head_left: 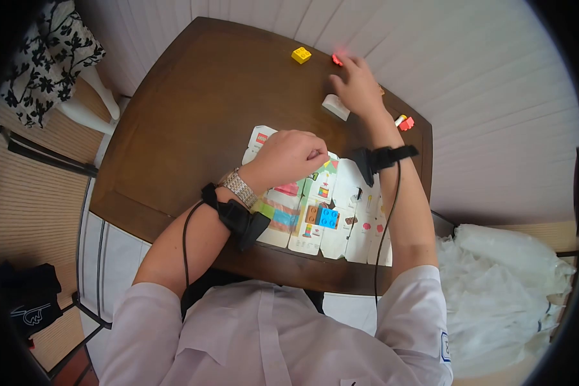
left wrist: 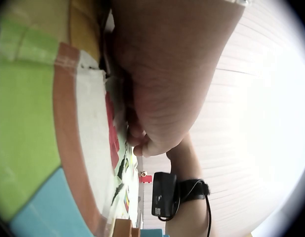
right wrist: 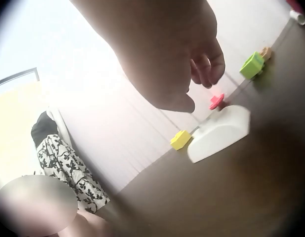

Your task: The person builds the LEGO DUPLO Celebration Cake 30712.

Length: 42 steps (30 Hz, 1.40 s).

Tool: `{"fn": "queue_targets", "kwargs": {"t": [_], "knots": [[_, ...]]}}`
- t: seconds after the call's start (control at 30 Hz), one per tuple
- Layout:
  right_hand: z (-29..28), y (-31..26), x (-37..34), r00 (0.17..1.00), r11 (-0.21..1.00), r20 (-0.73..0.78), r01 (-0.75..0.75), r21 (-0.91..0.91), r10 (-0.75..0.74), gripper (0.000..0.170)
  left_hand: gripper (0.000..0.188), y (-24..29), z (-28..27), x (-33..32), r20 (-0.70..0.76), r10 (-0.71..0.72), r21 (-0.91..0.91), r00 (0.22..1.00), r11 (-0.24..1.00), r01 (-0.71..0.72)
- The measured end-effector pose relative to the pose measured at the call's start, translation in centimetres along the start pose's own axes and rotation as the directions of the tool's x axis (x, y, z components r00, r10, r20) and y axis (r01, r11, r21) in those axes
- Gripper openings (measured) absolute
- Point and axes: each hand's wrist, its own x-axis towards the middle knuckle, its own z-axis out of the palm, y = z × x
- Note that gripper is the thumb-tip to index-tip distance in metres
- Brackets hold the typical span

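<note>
My left hand point(head_left: 284, 161) rests on a printed instruction sheet point(head_left: 276, 238), its fingers loosely curled with nothing seen in them. My right hand point(head_left: 360, 89) reaches over the far right of the table, fingers apart and slightly bent. Just beyond its fingertips lies a small pink toy piece point(right wrist: 217, 101); a gap shows between them in the right wrist view. Below this hand is a white curved block point(head_left: 336, 107). A yellow building brick point(head_left: 301, 55) sits to the left of the pink piece. On the sheet are a blue brick point(head_left: 329, 219) and a brown brick point(head_left: 312, 215), side by side.
A green brick point(right wrist: 252, 65) and a tan piece point(right wrist: 265, 53) lie near the table's far right edge. A red piece point(head_left: 407, 123) is closer along that edge. A pale curtain point(head_left: 495, 116) hangs behind; plastic bags point(head_left: 495, 296) lie on the right.
</note>
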Motion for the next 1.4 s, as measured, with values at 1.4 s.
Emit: {"fn": "queue_targets", "kwargs": {"t": [1.4], "knots": [[-7.7, -4.2, -19.4, 0.896, -0.012, 0.408, -0.416, 0.909, -0.175, 0.042, 0.02, 0.0, -0.6, 0.1, 0.08, -0.064, 0.075, 0.995, 0.995, 0.058]]}}
